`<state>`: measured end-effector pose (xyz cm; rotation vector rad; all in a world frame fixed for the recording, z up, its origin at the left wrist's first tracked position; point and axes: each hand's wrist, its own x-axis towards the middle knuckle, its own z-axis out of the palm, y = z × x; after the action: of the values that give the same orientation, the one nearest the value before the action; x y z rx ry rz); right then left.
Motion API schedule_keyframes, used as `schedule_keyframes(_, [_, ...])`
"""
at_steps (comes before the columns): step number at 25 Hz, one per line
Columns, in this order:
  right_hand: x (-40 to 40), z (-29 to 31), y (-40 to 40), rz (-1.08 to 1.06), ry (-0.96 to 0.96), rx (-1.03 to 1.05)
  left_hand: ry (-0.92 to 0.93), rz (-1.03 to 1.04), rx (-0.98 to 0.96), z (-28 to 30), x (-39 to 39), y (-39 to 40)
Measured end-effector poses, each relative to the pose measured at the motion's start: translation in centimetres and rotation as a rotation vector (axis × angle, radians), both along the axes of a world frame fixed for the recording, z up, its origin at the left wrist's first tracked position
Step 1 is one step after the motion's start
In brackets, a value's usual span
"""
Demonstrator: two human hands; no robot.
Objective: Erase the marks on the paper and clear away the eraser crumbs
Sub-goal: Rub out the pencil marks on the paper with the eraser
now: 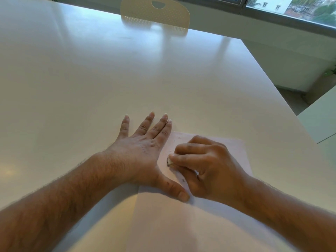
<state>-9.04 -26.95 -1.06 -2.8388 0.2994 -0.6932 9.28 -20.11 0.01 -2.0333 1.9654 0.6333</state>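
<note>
A pale sheet of paper [234,151] lies on the white table near its front edge. My left hand [143,151] rests flat with fingers spread, its thumb and palm edge pressing the paper's left side. My right hand [205,170] is curled over the paper and pinches a small whitish eraser [170,161], whose dirty tip touches the sheet. Small dark eraser crumbs [170,150] are scattered on the paper above the eraser, and a few lie near my left thumb. No pencil marks can be made out.
The white table [127,79] stretches far ahead and to the left. A cream chair back [154,13] stands at its far edge. The table's right edge runs diagonally, with a second white surface [321,117] beyond it. A window is at the top right.
</note>
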Motion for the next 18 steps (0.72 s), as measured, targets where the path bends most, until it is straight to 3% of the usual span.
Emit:
schedule_keyframes(4, [-0.3, -0.4, -1.1, -0.147, -0.059, -0.016, 0.012, 0.005, -0.015, 0.0, 0.0, 0.2])
schedule_keyframes(9, [-2.6, 0.5, -0.2, -0.003, -0.032, -0.011, 0.021, 0.012, -0.028, 0.0, 0.1, 0.2])
schedule_keyframes(12, [-3.4, 1.0, -1.3, -0.141, -0.14, -0.018, 0.029, 0.013, -0.034, 0.0, 0.1, 0.2])
schedule_keyframes(14, [-3.9, 1.8, -1.6, -0.303, -0.242, 0.132, 0.029, 0.011, -0.046, -0.1, 0.1, 0.2])
schedule_keyframes(18, [-4.6, 3.9, -2.0, -0.585, -0.301, 0.692, 0.029, 0.009, -0.061, -0.2, 0.2, 0.3])
